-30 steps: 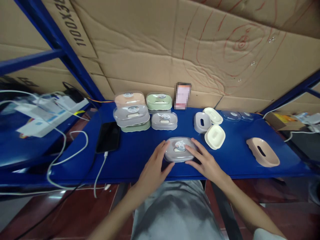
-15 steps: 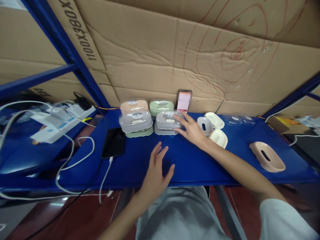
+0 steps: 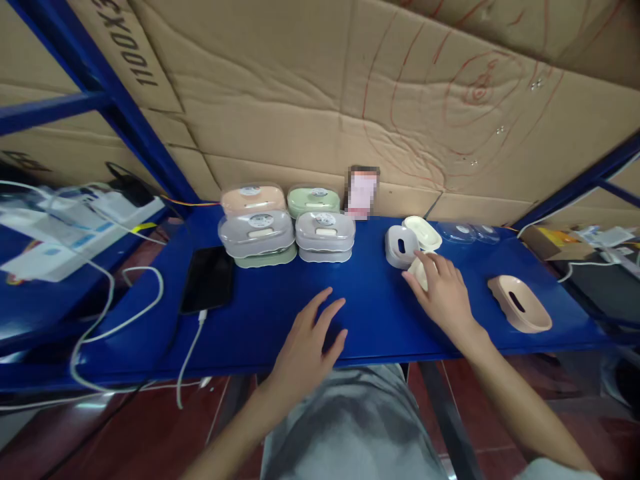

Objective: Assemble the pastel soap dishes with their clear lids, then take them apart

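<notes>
My right hand (image 3: 444, 293) lies over a cream soap-dish tray (image 3: 418, 271) on the blue shelf (image 3: 260, 320), its fingers touching it and hiding most of it. A grey tray (image 3: 399, 245) and another cream tray (image 3: 423, 232) stand just behind. My left hand (image 3: 306, 347) rests open near the shelf's front edge, holding nothing. Lidded soap boxes stand stacked at the back: a grey pair (image 3: 325, 235), a grey one on green (image 3: 256, 235), a peach one (image 3: 249, 199) and a green one (image 3: 314, 199).
A peach tray (image 3: 519, 304) sits at the right. Two clear lids (image 3: 467, 232) lie at the back right. A black phone (image 3: 207, 278) with a white cable lies at the left. A small pink item (image 3: 362, 192) leans on the cardboard wall. Cables and chargers crowd the far left.
My right hand set the grey lidded box on top of the other grey box at the back, let go, and moved right onto the cream tray. My left hand stayed near the front edge.
</notes>
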`<state>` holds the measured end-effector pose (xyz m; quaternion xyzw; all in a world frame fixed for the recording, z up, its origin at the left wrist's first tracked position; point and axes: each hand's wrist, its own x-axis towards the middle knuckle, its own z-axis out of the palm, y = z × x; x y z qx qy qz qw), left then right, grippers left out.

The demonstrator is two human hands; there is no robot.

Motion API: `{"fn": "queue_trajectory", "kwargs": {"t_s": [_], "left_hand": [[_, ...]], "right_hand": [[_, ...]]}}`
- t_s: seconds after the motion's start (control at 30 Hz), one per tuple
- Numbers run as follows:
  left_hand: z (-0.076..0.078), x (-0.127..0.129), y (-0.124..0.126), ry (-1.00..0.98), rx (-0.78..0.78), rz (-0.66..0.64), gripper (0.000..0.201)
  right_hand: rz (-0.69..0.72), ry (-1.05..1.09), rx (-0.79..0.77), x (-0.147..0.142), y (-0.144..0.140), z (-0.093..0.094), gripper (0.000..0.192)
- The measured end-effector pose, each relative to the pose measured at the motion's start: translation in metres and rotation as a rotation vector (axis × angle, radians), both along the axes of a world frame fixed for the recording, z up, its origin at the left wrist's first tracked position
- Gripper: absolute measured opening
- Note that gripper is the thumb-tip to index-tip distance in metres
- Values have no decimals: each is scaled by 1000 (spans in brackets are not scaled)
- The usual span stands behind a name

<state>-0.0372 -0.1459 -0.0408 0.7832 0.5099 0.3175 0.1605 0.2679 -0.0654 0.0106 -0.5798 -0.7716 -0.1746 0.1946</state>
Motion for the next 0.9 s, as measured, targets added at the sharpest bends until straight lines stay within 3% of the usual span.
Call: {"fn": "queue_trajectory", "kwargs": {"t_s": [0.1, 0.2, 0.33, 0.43, 0.5, 0.6, 0.7, 0.77, 0.9], "left_hand": [[0, 1, 0, 76, 25, -20, 46], [3, 2, -1, 115, 70, -54, 48], [9, 3, -2, 169, 137, -180, 54], [12, 3, -1, 219, 172, -223, 53], [11, 3, 0, 231, 150, -202, 46], [7, 3, 1, 215, 111, -171, 36], [3, 2, 1, 172, 107, -161, 45], [1, 1, 0, 135, 92, -157, 57], [0, 1, -1, 57, 43, -112, 75]], "right_hand": [[-51, -97, -81, 19, -42, -19, 47], [43, -52, -120, 14, -74, -27, 32], [402, 5, -265, -6, -92, -15, 38], [653, 17, -400, -13, -78, -4, 49], [628, 45, -366, -13, -55, -1, 44], [295, 42, -215, -8, -15, -6, 47], [10, -24, -190, -3, 9, -15, 57], [27, -13, -227, 0, 10, -19, 50], [369, 195, -285, 1, -13, -15, 41]]}}
